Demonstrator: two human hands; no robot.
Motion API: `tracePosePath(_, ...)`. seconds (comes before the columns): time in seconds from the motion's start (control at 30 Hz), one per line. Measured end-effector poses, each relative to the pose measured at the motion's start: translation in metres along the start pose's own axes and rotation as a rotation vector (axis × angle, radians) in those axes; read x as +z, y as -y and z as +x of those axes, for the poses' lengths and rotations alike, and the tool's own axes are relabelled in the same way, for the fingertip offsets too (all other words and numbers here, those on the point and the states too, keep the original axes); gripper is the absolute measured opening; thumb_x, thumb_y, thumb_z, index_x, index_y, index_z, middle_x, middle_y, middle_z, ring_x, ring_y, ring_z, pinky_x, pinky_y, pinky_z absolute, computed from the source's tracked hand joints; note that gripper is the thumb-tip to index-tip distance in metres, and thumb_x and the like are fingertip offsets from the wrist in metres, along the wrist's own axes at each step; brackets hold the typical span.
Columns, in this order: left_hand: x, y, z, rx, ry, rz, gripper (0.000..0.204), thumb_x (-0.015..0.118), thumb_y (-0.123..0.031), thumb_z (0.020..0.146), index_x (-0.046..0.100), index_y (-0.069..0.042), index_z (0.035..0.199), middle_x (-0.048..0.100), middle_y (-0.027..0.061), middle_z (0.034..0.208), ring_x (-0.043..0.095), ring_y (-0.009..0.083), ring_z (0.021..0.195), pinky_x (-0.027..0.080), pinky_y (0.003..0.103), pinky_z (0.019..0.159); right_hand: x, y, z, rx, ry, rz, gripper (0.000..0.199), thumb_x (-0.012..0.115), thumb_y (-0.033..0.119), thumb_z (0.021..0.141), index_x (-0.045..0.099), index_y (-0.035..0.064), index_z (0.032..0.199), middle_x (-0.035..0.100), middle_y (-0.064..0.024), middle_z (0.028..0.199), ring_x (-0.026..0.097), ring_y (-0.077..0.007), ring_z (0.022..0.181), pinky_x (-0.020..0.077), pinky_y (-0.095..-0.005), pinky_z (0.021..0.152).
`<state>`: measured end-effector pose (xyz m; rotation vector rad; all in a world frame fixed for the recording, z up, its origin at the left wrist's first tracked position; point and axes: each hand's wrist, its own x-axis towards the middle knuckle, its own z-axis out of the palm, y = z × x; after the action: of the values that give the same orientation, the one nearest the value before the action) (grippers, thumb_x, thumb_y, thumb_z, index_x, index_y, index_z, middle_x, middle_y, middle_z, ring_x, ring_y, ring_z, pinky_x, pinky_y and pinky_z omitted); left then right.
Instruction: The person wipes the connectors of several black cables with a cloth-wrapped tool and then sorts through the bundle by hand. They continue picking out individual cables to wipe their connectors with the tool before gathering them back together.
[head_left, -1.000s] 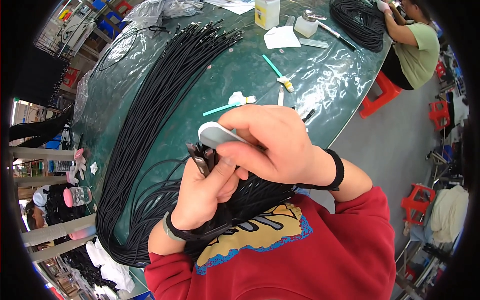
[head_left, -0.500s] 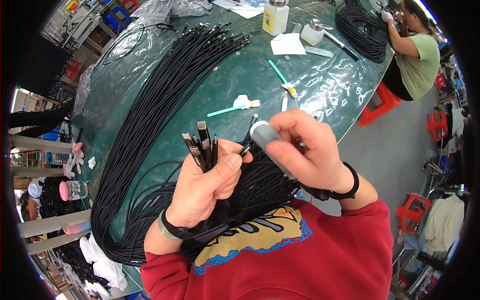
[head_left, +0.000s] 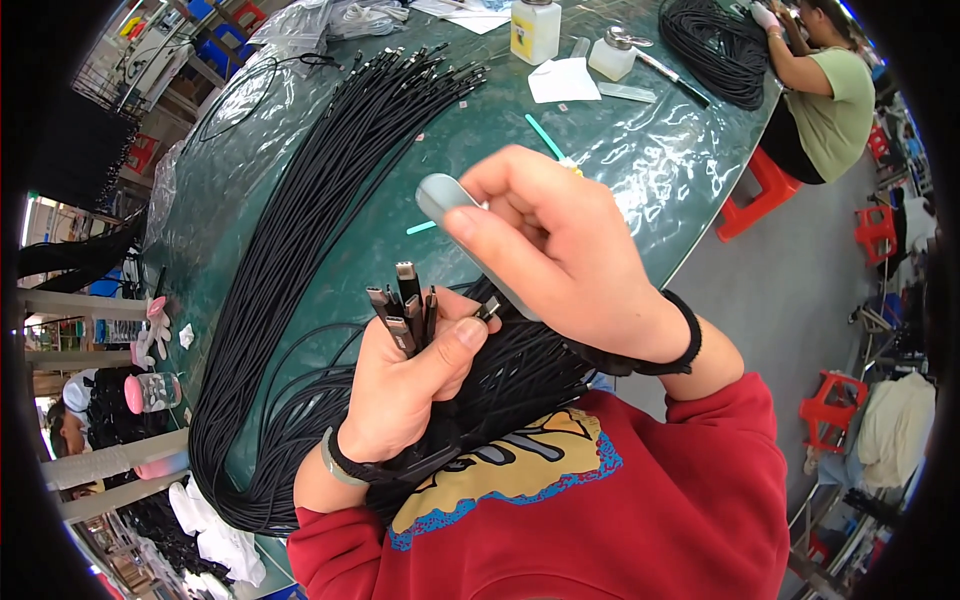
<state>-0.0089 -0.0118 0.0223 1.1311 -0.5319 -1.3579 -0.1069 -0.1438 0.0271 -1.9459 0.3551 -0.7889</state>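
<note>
My left hand (head_left: 395, 395) is closed around several black cables, their USB-C plugs (head_left: 405, 283) sticking up above the fingers. One plug (head_left: 487, 308) points off to the right between thumb and forefinger. In my right hand (head_left: 570, 255) a flat, grey translucent strip with a rounded end (head_left: 435, 198) is pinched between thumb and fingers; it is raised above the left hand, apart from the plugs. Part of the strip is hidden by the hand. More black cables (head_left: 520, 375) lie beneath both hands, against my red sweatshirt.
A long bundle of black cables (head_left: 290, 230) curves across the green table (head_left: 690, 150) on the left. Behind stand two bottles (head_left: 535, 32), a white paper (head_left: 563, 82), a turquoise stick (head_left: 543, 133) and a coiled bundle (head_left: 712, 50). A co-worker (head_left: 835, 95) sits at far right by a red stool (head_left: 757, 195).
My right hand has moved up and to the left with the strip, now covering much of the turquoise sticks. The left hand keeps its grip on the cables, nearly in place.
</note>
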Motion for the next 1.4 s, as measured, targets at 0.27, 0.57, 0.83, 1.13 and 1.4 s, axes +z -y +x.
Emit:
tracePosePath(0.27,0.005,0.005,0.002,0.14,-0.087,0.338,0.012,0.052,-0.01,0.085,0.054,0.002,0.089,0.038,-0.0057,0.056,0.03,0.0018,0.047,0.022,0.018,0.041,-0.003,-0.011,0.004,-0.062,-0.055,-0.154,0.013,0.058,0.012,0.079,0.053,0.0012,0.082,0.042,-0.0026,0.048,0.037,-0.0078,0.042,0.0295,-0.0232,0.04)
tracePosePath(0.57,0.0,0.0,0.002,-0.007,0.046,-0.026,0.026,0.053,-0.016,0.082,0.053,0.006,0.096,0.039,-0.0006,0.059,0.033,0.0052,0.048,0.025,0.018,0.044,-0.086,-0.096,0.006,0.339,0.059,-0.665,0.021,0.057,0.021,0.079,0.054,-0.0004,0.077,0.052,-0.011,0.056,0.05,-0.0217,0.051,0.0393,-0.0324,0.05)
tracePosePath(0.83,-0.018,0.009,0.013,0.592,-0.173,0.549,0.02,0.052,-0.012,0.083,0.06,0.003,0.094,0.046,0.0041,0.089,0.043,0.0089,0.066,0.035,0.023,0.059,-0.08,-0.106,0.019,0.118,0.062,-0.881,0.014,0.055,0.014,0.076,0.057,0.0023,0.083,0.057,-0.0116,0.082,0.056,-0.0299,0.071,0.0447,-0.0359,0.063)
tracePosePath(1.13,-0.01,0.002,0.013,0.286,-0.271,0.164,0.021,0.056,-0.016,0.081,0.06,0.002,0.092,0.049,0.0,0.071,0.042,0.0058,0.06,0.034,0.02,0.054,-0.05,-0.128,0.024,-0.437,0.594,-1.151,0.006,0.056,0.011,0.065,0.055,0.0068,0.069,0.051,-0.0082,0.068,0.057,-0.0237,0.061,0.0454,-0.0342,0.054)
tracePosePath(1.4,-0.008,-0.002,0.009,0.291,-0.252,0.145,0.023,0.057,-0.015,0.08,0.06,0.004,0.091,0.05,0.002,0.067,0.042,0.0048,0.054,0.032,0.018,0.047,-0.06,-0.118,0.03,-0.402,0.576,-1.139,0.004,0.054,0.009,0.065,0.052,0.0063,0.066,0.049,-0.0069,0.065,0.055,-0.0255,0.058,0.044,-0.0354,0.051)
